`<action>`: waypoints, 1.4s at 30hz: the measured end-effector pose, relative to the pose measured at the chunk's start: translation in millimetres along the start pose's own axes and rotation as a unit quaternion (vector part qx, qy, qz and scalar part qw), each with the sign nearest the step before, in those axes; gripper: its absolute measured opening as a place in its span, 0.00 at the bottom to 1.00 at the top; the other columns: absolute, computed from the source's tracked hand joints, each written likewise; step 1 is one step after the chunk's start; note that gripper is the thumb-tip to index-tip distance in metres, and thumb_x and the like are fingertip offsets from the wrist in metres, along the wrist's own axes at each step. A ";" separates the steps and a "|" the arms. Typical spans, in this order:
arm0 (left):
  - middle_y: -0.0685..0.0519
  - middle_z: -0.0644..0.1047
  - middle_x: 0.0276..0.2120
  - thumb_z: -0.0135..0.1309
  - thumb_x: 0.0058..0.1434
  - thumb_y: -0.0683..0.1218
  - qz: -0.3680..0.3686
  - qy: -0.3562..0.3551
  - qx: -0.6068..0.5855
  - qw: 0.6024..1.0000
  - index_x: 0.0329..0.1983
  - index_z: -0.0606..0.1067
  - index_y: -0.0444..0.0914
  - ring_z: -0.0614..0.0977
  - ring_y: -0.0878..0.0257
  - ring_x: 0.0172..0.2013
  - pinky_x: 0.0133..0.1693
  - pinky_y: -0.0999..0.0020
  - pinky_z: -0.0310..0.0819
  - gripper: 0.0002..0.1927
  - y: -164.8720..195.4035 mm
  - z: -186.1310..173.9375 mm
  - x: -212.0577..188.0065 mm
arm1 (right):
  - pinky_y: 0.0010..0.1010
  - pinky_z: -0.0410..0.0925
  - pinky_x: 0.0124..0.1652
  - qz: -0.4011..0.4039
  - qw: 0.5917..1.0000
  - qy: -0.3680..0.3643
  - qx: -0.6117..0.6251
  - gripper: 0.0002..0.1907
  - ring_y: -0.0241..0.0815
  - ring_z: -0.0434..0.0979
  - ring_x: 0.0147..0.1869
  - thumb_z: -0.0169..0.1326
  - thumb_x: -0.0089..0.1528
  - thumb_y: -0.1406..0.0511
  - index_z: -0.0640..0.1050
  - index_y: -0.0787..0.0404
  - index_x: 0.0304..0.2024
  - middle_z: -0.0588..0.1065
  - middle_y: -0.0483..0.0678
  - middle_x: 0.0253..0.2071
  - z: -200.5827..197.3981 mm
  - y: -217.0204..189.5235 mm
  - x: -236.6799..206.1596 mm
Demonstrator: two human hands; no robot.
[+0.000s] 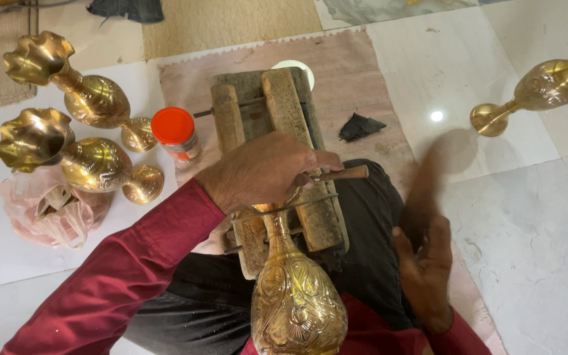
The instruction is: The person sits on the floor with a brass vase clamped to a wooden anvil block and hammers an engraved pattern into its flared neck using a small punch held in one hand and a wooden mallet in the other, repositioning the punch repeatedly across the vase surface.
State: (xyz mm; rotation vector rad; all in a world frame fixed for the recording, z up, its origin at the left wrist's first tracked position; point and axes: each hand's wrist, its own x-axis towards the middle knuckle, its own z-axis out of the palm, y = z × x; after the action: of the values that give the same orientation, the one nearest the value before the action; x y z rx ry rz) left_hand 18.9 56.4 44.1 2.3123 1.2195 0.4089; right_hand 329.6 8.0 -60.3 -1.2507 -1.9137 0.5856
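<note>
An engraved brass vase [297, 302] lies in my lap, its neck resting on a wooden block [277, 118] with two raised rails. My left hand [261, 172] covers the neck and grips a thin tool with a wooden handle [343, 173] that points right. My right hand [428, 263] hovers blurred over my dark trousers at the right, fingers spread, holding nothing. Both sleeves are dark red.
Two finished brass vases [93, 98] [96, 164] lie at the left beside a red-lidded jar [175, 131] and a pink plastic bag [47, 210]. Another brass vase [540, 89] lies at the far right on the marble floor. A dark scrap [359, 126] rests on the pink cloth [363, 72].
</note>
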 end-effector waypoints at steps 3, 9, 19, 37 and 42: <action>0.46 0.84 0.32 0.59 0.57 0.39 0.001 0.003 -0.012 1.000 0.61 0.74 0.43 0.87 0.58 0.30 0.35 0.59 0.82 0.26 -5.6 4.3 -0.1 | 0.36 0.68 0.55 0.008 0.998 -0.039 -0.055 0.34 0.48 0.71 0.61 0.56 0.62 0.74 0.67 0.63 0.71 0.70 0.56 0.56 -3.8 -0.9 3.9; 0.47 0.84 0.36 0.53 0.69 0.42 -0.017 0.132 -0.178 0.975 0.66 0.70 0.42 0.88 0.62 0.31 0.38 0.65 0.89 0.22 -26.9 4.0 -18.5 | 0.30 0.69 0.54 0.160 0.964 -0.061 0.201 0.32 0.41 0.74 0.61 0.53 0.63 0.74 0.65 0.67 0.71 0.73 0.52 0.59 -4.6 1.3 15.5; 0.47 0.86 0.35 0.60 0.64 0.40 -0.106 0.218 -0.235 0.941 0.60 0.73 0.40 0.88 0.64 0.32 0.34 0.69 0.87 0.20 -8.3 21.2 -40.9 | 0.36 0.74 0.37 0.144 0.958 -0.155 0.196 0.36 0.44 0.79 0.45 0.57 0.65 0.70 0.64 0.63 0.76 0.78 0.57 0.52 -36.1 -8.8 63.9; 0.48 0.84 0.32 0.62 0.62 0.41 -0.177 0.309 -0.124 0.926 0.63 0.71 0.45 0.89 0.60 0.34 0.34 0.63 0.84 0.26 19.2 30.2 -44.8 | 0.27 0.66 0.30 -0.034 0.973 -0.221 0.052 0.36 0.38 0.71 0.33 0.57 0.65 0.70 0.65 0.52 0.76 0.73 0.50 0.39 -61.1 -44.4 158.6; 0.45 0.83 0.33 0.63 0.63 0.42 -0.148 0.322 -0.092 0.931 0.63 0.71 0.45 0.88 0.57 0.34 0.34 0.60 0.82 0.26 17.0 28.2 -44.2 | 0.29 0.72 0.38 -0.256 0.937 -0.207 -0.113 0.34 0.40 0.75 0.43 0.56 0.62 0.73 0.67 0.54 0.71 0.74 0.52 0.47 -64.6 -46.8 164.1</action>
State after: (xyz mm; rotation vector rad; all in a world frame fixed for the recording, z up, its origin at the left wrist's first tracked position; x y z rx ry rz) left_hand 19.3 3.5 28.4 1.8366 1.7088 1.1748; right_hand 317.2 135.9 69.2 -0.7326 -2.6010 0.3748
